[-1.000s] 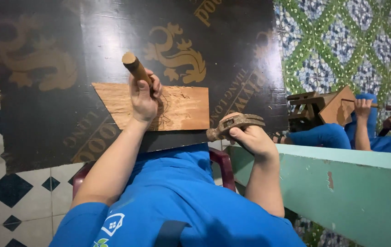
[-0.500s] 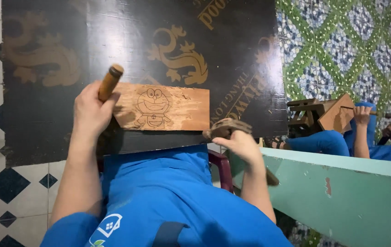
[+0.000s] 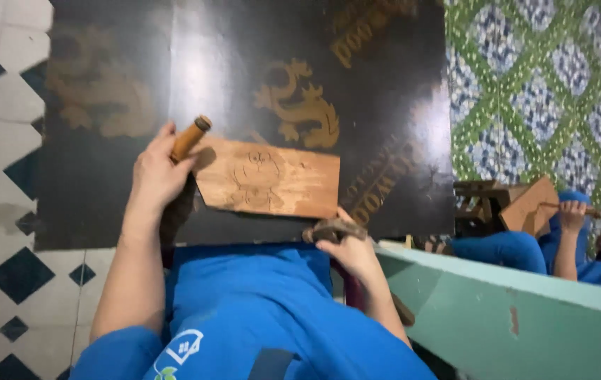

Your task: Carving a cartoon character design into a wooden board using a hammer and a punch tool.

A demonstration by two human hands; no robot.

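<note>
The left hand (image 3: 154, 176) has its fingers wrapped around one wooden-handled chisel (image 3: 189, 138), held at the left end of the single wooden plank (image 3: 272, 179), which bears a cartoon outline and lies on the dark worktop (image 3: 244, 63). The right hand (image 3: 348, 250), fingers closed, grips one mallet (image 3: 332, 230) just below the plank's lower right corner.
</note>
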